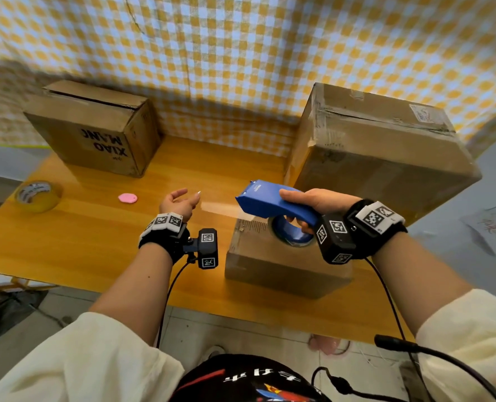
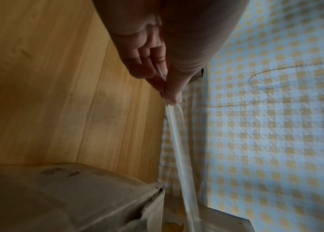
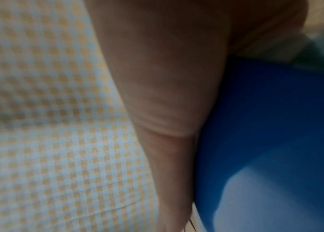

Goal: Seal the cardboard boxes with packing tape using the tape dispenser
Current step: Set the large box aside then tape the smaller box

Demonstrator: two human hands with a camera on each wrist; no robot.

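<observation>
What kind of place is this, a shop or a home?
Probably a makeshift packing station: cardboard boxes on a wooden table, a blue tape dispenser, and a checked cloth hung behind.

Open wooden desk [image 1: 96, 242] lies in front of the left hand [image 1: 180, 203], broken only by a small pink disc [image 1: 128, 198] and a yellow tape roll [image 1: 38, 195] near the left edge. A printed cardboard box [image 1: 96, 129] blocks the back left, a large taped cardboard box [image 1: 380, 152] the back right, with a bare gap between them. A small cardboard box [image 1: 281, 265] stands under the right hand [image 1: 319, 201].
</observation>
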